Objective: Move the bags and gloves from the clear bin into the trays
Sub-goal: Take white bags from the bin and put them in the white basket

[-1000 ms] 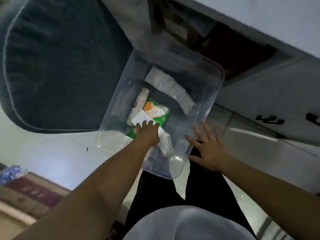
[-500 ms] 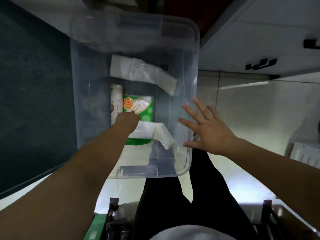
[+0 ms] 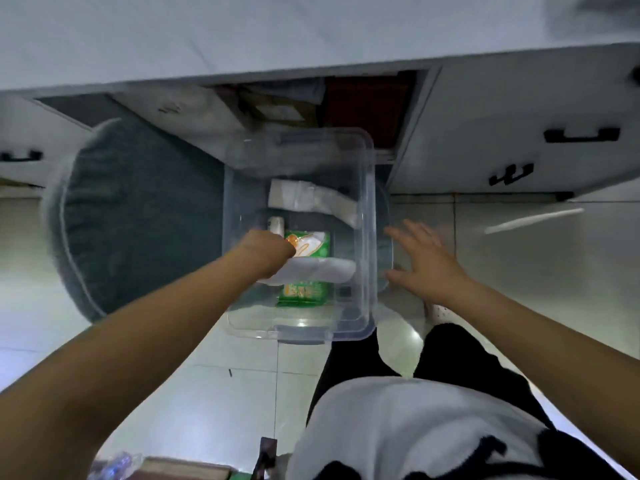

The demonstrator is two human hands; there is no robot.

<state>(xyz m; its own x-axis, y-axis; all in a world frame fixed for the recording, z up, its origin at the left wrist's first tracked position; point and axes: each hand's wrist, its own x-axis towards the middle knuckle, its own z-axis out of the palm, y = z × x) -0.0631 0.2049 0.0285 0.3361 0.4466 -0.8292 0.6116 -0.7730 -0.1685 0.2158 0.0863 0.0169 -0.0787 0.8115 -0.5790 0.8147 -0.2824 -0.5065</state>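
Observation:
A clear plastic bin [image 3: 367, 237] stands on the tiled floor in front of me. Inside it lie a green glove packet [image 3: 310, 249], a long white folded bag [image 3: 311, 199] at the far end, a small white roll [image 3: 276, 224], and a white bag [image 3: 322, 270] across the green packet. My left hand [image 3: 265, 252] is down inside the bin, its fingers curled round the near end of that white bag. My right hand [image 3: 424, 268] hovers at the bin's right wall with fingers spread and holds nothing.
A dark round mat [image 3: 138, 216] lies left of the bin. White cabinets with black handles [image 3: 581, 135] stand behind, and one open compartment [image 3: 363, 105] is just beyond the bin. My dark-trousered legs [image 3: 450, 351] are below the bin. No trays are in view.
The view swung, so the bin sits lower and more central. My left hand closed on the near white bag. My right hand stayed spread beside the bin's right wall.

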